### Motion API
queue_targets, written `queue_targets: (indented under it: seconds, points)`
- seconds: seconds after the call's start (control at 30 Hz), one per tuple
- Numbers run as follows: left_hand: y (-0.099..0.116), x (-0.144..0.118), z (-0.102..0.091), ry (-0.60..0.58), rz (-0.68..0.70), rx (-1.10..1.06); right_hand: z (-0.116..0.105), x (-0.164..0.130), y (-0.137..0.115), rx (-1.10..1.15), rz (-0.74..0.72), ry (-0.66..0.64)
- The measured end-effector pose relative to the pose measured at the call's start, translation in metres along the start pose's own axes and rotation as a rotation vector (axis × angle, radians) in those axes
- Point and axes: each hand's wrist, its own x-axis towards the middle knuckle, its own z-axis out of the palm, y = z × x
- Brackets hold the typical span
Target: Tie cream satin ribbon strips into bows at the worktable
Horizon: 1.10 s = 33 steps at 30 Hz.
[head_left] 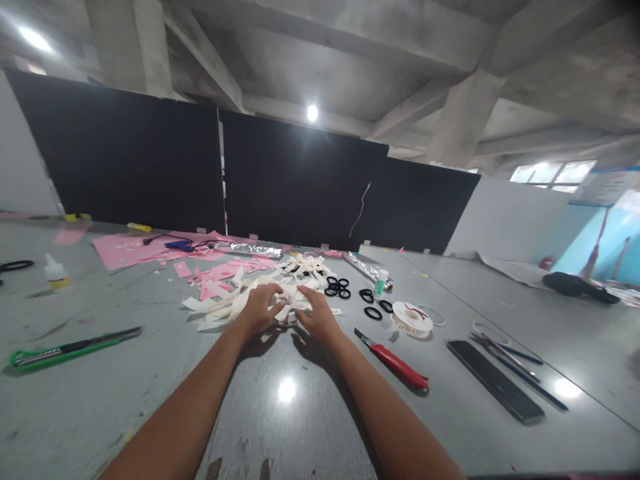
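Note:
My left hand (260,308) and my right hand (316,313) meet over the table in the middle of the head view, fingers curled inward. Between them is a cream ribbon piece (287,315) with a rounded lower edge, gripped from both sides. Its exact shape is partly hidden by my fingers. Just behind and left of my hands lies a heap of cut cream ribbon strips (215,308). Several black rings (338,288) lie beyond my right hand. To its right is a white ribbon spool (412,317).
A red-handled knife (400,367) lies right of my forearm, a green cutter (75,348) far left. Farther right are a black bar (495,380) and tweezers (515,360). Pink sheets (130,250), a glue bottle (56,273) and a green-labelled bottle (381,283) stand or lie farther back.

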Motion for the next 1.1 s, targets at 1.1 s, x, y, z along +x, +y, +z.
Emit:
queue_targets:
  seconds: [1.1]
  points:
    - [0.010,0.000,0.001,0.109,0.036,-0.067,-0.001,0.002,-0.002,0.101,0.297,0.161]
